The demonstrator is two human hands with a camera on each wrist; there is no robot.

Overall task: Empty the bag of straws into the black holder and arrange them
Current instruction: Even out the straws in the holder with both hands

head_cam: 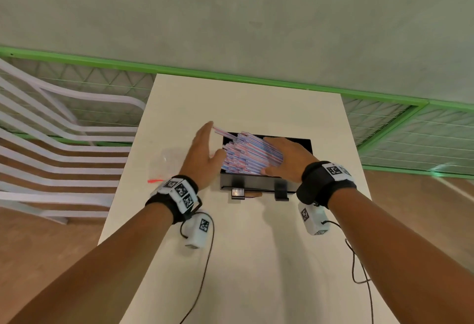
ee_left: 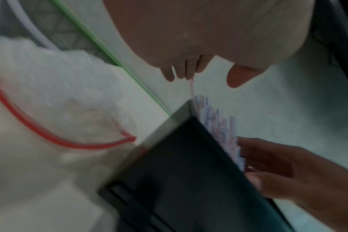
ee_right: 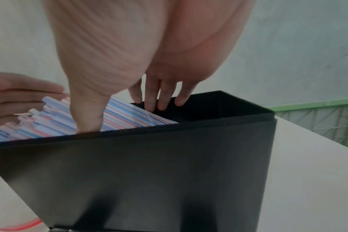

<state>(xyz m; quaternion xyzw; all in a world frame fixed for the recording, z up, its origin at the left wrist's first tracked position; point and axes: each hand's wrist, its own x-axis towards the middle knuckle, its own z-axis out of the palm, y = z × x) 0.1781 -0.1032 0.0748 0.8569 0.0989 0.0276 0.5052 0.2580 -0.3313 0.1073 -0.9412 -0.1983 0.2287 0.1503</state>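
1. A white table [head_cam: 256, 246] stands before a pale wall edged by a green-framed wire fence [head_cam: 384, 116], with a white slatted chair [head_cam: 51, 144] to the left.
2. The black holder [head_cam: 256, 182] sits mid-table, a slanting bundle of red-, blue- and white-striped straws [head_cam: 251, 154] filling its left part.
3. The left hand [head_cam: 202, 152] stands edge-up, fingers straight and pressed together against the straws' left ends; one straw pokes out to its fingertips.
4. The right hand [head_cam: 284, 157] lies flat over the bundle, fingers straight and slightly spread.
5. Only the right wrist view shows the thumb [ee_right: 89, 113] pressing straws inside the near wall, and the bare compartment beyond the fingertips [ee_right: 163, 103].
6. The left wrist view, blurred, shows the emptied clear bag [ee_left: 50, 94] with its red seal, lying left of the holder.
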